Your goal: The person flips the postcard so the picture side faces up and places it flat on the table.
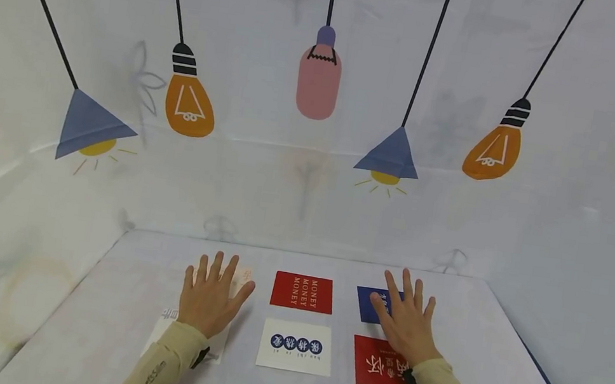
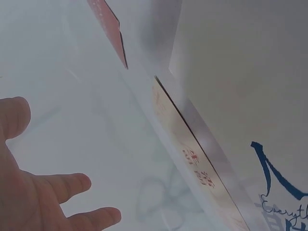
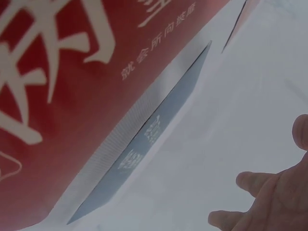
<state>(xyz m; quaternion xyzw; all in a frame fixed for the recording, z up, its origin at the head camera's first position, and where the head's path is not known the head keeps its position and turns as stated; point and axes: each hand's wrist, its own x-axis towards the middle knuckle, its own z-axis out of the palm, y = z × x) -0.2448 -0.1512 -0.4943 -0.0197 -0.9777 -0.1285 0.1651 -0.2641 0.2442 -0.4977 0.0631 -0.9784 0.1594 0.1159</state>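
My left hand (image 1: pixel 210 302) is spread flat, palm down, over the left cards, holding nothing. Partly hidden beneath it are a cream card (image 1: pixel 242 277) at the back and a white card (image 1: pixel 216 344) at the front. In the left wrist view, its fingers (image 2: pixel 72 185) stand apart from the cards. With fingers spread, my right hand (image 1: pixel 406 326) holds nothing above a blue card (image 1: pixel 364 311) and a red card (image 1: pixel 369 366), covering part of each. Between the hands lie a red "MONEY" card (image 1: pixel 284 290) and a white card with blue circles (image 1: pixel 293 362).
The cards lie in two rows on a white tabletop (image 1: pixel 96 320). A white cloth backdrop (image 1: pixel 250 191) printed with hanging lamps rises behind the table and along both sides. Both forearms wear beige sleeves (image 1: pixel 162 360), with dark bands at the wrists.
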